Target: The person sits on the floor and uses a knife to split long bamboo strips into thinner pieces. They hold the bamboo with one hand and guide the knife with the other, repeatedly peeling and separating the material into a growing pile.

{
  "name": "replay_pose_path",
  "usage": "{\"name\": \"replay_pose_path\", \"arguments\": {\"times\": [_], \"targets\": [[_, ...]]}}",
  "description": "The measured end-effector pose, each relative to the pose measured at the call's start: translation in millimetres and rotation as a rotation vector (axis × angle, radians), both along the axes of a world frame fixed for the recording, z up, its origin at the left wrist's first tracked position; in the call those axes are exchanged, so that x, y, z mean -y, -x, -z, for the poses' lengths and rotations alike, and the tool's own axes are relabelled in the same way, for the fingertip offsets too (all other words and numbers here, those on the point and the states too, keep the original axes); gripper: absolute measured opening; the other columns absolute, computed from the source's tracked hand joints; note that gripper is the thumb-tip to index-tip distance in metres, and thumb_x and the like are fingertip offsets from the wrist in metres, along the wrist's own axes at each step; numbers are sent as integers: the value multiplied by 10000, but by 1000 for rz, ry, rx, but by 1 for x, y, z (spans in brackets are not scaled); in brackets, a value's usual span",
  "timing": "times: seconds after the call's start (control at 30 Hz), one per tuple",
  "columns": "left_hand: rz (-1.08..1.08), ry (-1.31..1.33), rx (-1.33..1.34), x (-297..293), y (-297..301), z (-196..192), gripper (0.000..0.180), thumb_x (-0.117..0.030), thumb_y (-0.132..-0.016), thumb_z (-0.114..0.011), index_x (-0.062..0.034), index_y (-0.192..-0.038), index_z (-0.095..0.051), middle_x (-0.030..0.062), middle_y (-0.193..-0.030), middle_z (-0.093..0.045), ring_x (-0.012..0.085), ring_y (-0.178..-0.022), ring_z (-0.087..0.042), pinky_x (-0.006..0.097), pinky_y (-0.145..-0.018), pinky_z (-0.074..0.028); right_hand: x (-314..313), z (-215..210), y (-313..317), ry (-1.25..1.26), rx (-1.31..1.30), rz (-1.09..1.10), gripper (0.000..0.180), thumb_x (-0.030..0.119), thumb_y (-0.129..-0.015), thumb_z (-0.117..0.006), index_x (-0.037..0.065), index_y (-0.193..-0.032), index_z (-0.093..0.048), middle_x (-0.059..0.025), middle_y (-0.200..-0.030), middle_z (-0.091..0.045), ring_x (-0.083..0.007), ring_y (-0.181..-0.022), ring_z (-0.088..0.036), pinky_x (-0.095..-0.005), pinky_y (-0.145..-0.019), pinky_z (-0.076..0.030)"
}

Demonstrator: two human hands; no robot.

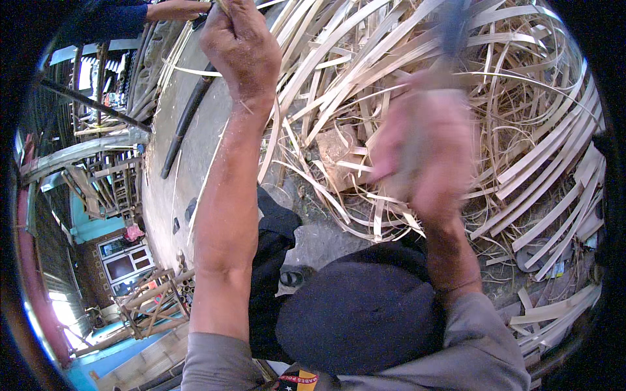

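Note:
My left hand (241,49) is raised at the top of the view, its fingers closed in a fist round a thin pale bamboo strip (224,6), most of which runs out of the picture. To the right, smeared by motion, my right hand (433,150) is wrapped round a knife (454,29). Its dark blade is blurred and points up past the hand; the handle is mostly covered. Beneath and beyond this hand lies a tangled heap of bamboo strips (521,117). A rough brown block (338,156) sits among the strips, just left of my right hand.
Another person's arm (175,10) in a dark sleeve reaches in at upper left. A dark curved rod (189,120) lies on the grey floor (166,202). Bamboo frames (153,303) and a white-framed window (127,264) stand at left. Dark cloth (358,313) bulges at the bottom middle.

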State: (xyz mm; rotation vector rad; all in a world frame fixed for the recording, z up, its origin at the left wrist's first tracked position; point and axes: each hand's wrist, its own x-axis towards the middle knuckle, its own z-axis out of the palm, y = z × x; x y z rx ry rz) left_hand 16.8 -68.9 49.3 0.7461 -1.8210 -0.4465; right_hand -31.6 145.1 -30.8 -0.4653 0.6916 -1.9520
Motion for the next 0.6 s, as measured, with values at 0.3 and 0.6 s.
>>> {"name": "replay_pose_path", "arguments": {"times": [0.3,0.6], "targets": [[-95,42,218,-3,-7,0,608,-521,-1017,-500,-69,-613,-544,-12,-478,-431,90,-440,-424,297,-449,-320,6,78,-95,-230,81,-888,288,354,-1036,-471,82,-985,-550,-43,-673,-531,-160,-492,-526,-328,-465,-458],[-13,-6,-14,-5,-8,-4,561,-463,-1025,-523,-101,-598,-489,-50,-497,-394,53,-448,-371,250,-425,-262,17,10,-54,-236,-162,-299,396,426,-1006,-482,49,-906,-548,-51,-608,-540,-173,-480,-567,-338,-404,-436]]}}
